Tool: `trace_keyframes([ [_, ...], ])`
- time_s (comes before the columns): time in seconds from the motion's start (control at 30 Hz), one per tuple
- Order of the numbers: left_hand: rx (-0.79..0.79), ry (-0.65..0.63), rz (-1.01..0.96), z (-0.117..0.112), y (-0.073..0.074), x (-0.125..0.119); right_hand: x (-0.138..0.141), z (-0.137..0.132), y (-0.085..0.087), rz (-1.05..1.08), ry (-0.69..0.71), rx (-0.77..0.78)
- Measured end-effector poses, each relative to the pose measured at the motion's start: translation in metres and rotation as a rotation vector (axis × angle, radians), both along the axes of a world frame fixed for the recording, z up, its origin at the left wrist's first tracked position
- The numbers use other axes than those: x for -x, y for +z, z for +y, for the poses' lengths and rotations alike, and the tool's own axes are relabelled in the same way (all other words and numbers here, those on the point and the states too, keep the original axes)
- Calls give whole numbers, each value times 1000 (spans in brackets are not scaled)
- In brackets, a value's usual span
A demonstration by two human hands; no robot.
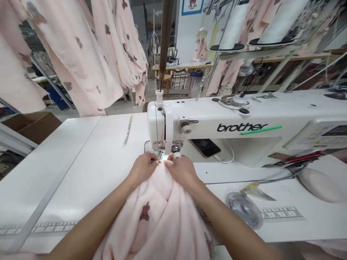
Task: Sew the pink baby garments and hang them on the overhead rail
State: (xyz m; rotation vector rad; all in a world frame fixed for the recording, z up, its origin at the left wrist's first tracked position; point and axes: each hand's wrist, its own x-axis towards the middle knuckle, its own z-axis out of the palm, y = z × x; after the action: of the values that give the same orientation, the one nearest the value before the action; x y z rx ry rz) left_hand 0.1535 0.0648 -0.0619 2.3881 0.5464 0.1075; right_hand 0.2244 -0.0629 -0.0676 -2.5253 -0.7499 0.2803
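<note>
Both grips are closing on the pink fleece fabric (159, 213): the left hand (142, 167) is pinching its edge with fingers drawn together, and the right hand (182, 170) is doing the same just beside it, the fingertips of the two hands nearly touching. The fabric, printed with small brown shapes, is bunching up between the forearms and spilling toward the near edge of the table (81, 169), its leading edge lying right at the presser foot (161, 153) of the sewing machine (244, 122).

The sewing machine is white, carrying the word "brother" and a green stripe on its arm. Under the arm, behind the right hand, a phone (205, 147) is lying flat with a white cable running from it. To the right of the needle end, near the front of the table, a clear round bobbin case (244, 208) and a yellow-handled thread snip (256, 191) are sitting beside a printed ruler strip (282, 213). Farther right, a red-handled tool (300, 158) is resting against the machine's base.

Behind and to the left of the machine, pink garments (81, 50) of the same print are hanging in a row. Above the machine's right end, white thread cones (282, 18) are standing on a rack.
</note>
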Motion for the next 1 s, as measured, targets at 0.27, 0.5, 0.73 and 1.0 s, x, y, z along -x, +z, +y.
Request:
trace_keyframes([
  [0.27, 2, 49, 2, 1, -1, -9, 0, 2, -5, -113, -17, 55],
  [0.5, -23, 79, -25, 0, -4, -9, 0, 5, -9, -186, -12, 79],
  [0.73, -71, 85, -58, -2, -6, -9, 1, 7, -11, -236, -14, 99],
  [1.0, -120, 71, -80, -4, -6, -10, 1, 8, -12, -282, -22, 84],
])
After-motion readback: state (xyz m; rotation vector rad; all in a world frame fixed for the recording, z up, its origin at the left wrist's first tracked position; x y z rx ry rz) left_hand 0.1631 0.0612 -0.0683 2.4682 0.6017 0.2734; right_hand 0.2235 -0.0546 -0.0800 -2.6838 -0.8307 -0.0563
